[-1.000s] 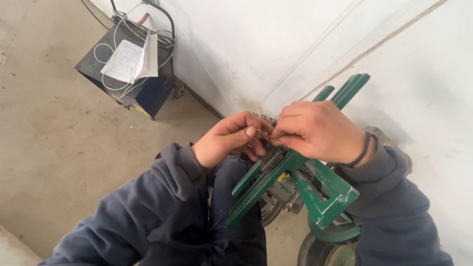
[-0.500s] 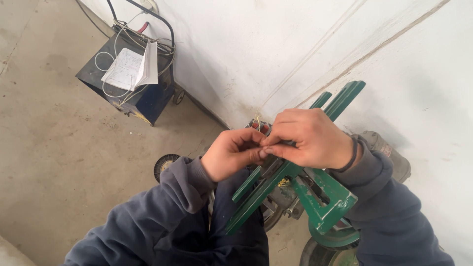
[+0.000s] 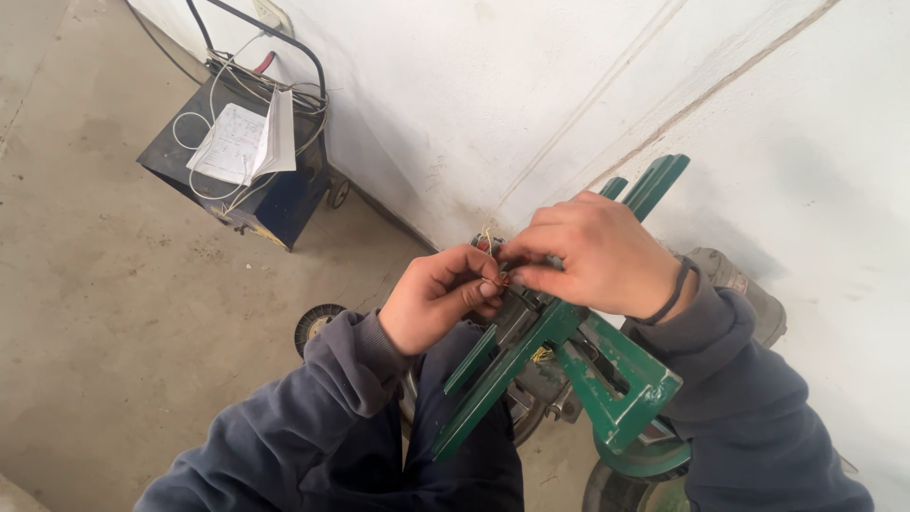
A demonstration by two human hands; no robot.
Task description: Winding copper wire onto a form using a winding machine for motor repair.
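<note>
Both my hands meet over a green metal machine frame that leans toward the white wall. My left hand pinches thin wire ends between thumb and fingers. My right hand comes in from the right and pinches the same small bundle of wires, its fingertips touching those of the left. A dark band circles my right wrist. The wires themselves are mostly hidden by my fingers; only short yellowish and red tips show.
A dark blue wheeled box with cables and a sheet of paper on top stands at the upper left by the wall. A small black wheel shows beside my left sleeve. A grey motor housing sits behind my right wrist. Concrete floor lies on the left.
My hands have stayed together on the wires, with the left fingers shifting slightly. The view has drifted, and the small black wheel has come into sight beside my left arm.
</note>
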